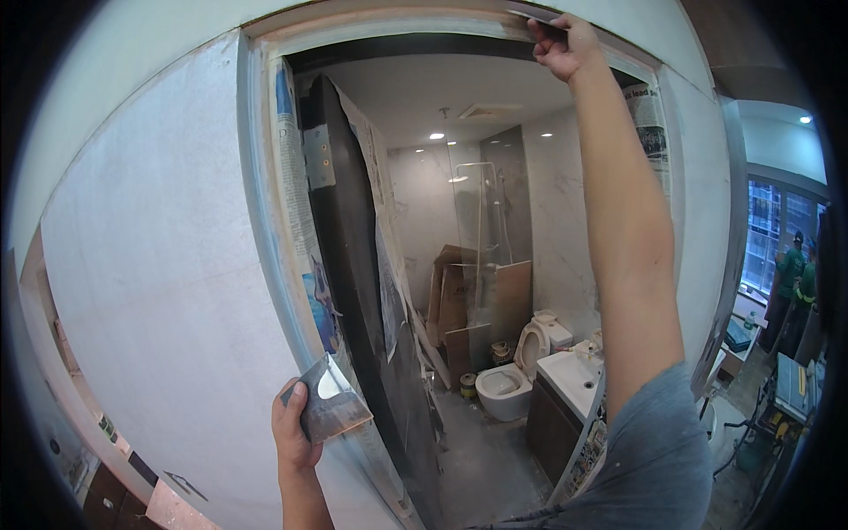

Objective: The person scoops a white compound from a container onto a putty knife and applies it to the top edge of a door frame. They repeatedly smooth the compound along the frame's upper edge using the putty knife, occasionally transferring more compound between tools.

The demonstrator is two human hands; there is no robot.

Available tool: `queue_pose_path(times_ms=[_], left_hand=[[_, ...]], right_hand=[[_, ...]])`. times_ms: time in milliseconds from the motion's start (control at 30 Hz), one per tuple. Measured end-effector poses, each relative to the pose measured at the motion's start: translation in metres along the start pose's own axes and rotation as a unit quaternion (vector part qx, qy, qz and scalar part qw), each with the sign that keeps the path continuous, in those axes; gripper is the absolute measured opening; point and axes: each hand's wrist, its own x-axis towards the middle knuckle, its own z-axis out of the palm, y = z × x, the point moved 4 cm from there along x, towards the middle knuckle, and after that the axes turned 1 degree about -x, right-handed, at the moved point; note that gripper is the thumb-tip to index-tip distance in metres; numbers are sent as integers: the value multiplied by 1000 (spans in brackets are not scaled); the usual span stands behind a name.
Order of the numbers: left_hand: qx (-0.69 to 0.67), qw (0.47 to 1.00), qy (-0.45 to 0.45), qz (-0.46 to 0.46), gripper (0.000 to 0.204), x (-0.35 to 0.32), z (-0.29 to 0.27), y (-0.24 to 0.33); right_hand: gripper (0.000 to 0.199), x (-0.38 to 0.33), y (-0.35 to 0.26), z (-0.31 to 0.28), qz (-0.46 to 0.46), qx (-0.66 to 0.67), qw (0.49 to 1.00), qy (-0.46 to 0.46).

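My left hand [297, 426] is closed on a flat metal putty blade [340, 415], held low beside the left jamb. A smooth white patch of what looks like putty [334, 382] lies on its upper face. With my arm stretched high, my right hand [565, 49] grips a thin flat scraper [535, 16], seen nearly edge-on. That scraper is up against the head of the door frame [397, 28]; whether it touches cannot be made out. Pale, patchy filler covers the frame's face. Newspaper [291, 168] is stuck along the inner side of the left jamb.
A dark door [340, 203], partly draped in paper, stands inward on the left. Beyond are a toilet [505, 390], a vanity basin [570, 378] and leaning cardboard [459, 296]. At far right, two people in green [792, 269] stand near a window, behind a cluttered work table [795, 389].
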Motion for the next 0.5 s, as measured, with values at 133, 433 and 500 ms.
queue_pose_path(times_ms=[133, 433, 500], left_hand=[[1, 1000, -2, 3, 37, -2, -3, 1], [-6, 1000, -4, 9, 35, -1, -4, -1], [-11, 1000, -3, 10, 35, -1, -3, -2]], right_hand=[[15, -5, 26, 33, -18, -89, 996, -6], [30, -8, 7, 59, 29, -6, 998, 62], [29, -4, -1, 46, 49, 34, 997, 54]])
